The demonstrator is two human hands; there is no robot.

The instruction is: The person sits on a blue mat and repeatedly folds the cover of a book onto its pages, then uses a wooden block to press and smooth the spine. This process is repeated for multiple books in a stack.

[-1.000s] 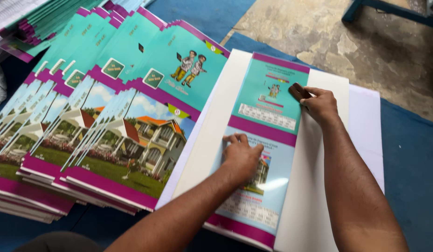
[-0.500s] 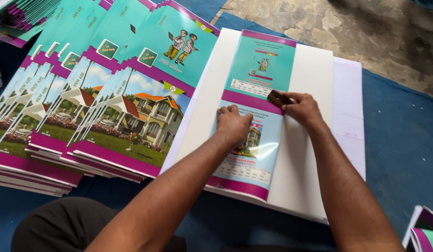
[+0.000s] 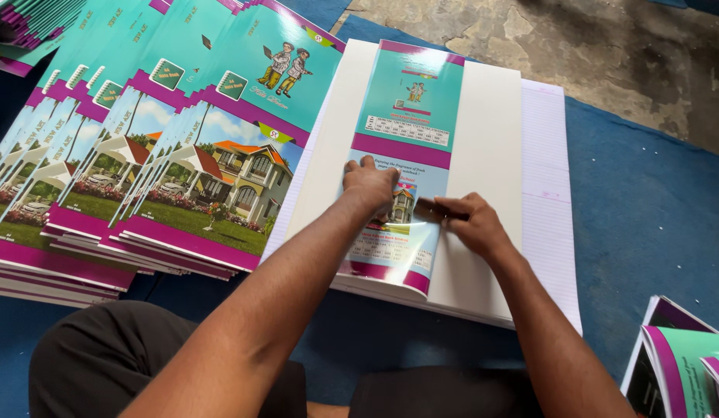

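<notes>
A blue mat (image 3: pixel 646 201) covers the floor, and everything is placed here from the white stack (image 3: pixel 491 155) of folded sheets lying in its middle. Left of the stack, touching its edge, lies a fanned spread of glossy covers (image 3: pixel 181 155) in teal and magenta with a house picture; right of the stack and nearer the person, at the frame's corner, a few finished books (image 3: pixel 684 356) show. On top of the stack, along its left half, lies the cover (image 3: pixel 410 139), folded lengthwise so only a narrow strip faces up. The left hand (image 3: pixel 371 186) presses flat on the cover's lower half, fingers spread, pinning it. The right hand (image 3: pixel 471 224) sits just right of it, pinched narrow around a small dark block (image 3: pixel 430 209) laid against the cover's folded edge. The cover looks light, thin and slick (coated paper, likely to slide on the sheets below unless pinned), stiff enough to hold a crease but easy to dent or scuff. It is best held by flat palm pressure on its face, or lifted at a free corner. The stack itself looks heavy and floppy, needing support from beneath.
</notes>
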